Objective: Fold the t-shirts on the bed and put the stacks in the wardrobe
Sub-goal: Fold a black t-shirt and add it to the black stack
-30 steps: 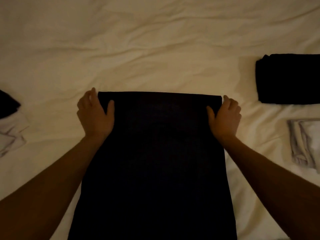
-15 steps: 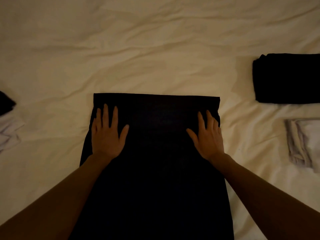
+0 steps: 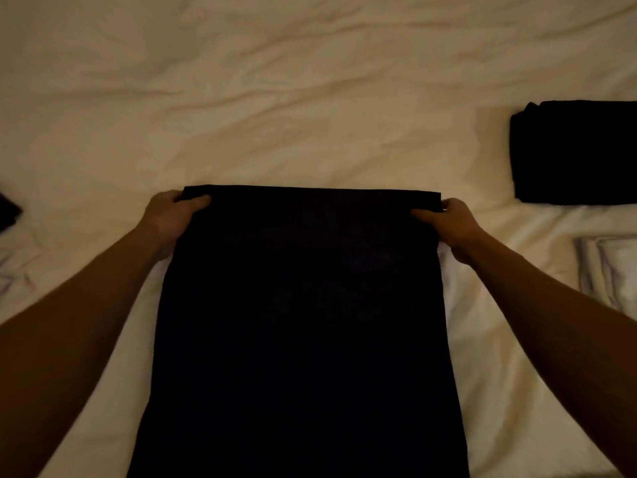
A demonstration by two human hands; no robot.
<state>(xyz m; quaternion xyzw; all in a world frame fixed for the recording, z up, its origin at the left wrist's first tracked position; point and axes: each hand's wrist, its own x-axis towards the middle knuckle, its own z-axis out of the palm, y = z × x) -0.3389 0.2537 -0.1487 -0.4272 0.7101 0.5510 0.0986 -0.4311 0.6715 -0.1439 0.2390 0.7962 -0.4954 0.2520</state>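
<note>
A black t-shirt (image 3: 303,322) lies as a long narrow strip on the cream bed sheet (image 3: 275,98), running from the bottom edge up to mid-frame. My left hand (image 3: 170,217) pinches its far left corner, thumb on top of the cloth. My right hand (image 3: 448,220) pinches the far right corner the same way. A folded stack of black t-shirts (image 3: 575,153) sits at the right edge. Below it lies a folded white stack (image 3: 610,270).
At the left edge, a dark garment (image 3: 8,210) and some white cloth (image 3: 13,277) are partly cut off. The wrinkled sheet stretches across the far half of the bed. No wardrobe is in view.
Half a second ago both hands lay flat on the black t-shirt. They have since moved outward and up to its far corners and taken hold of them.
</note>
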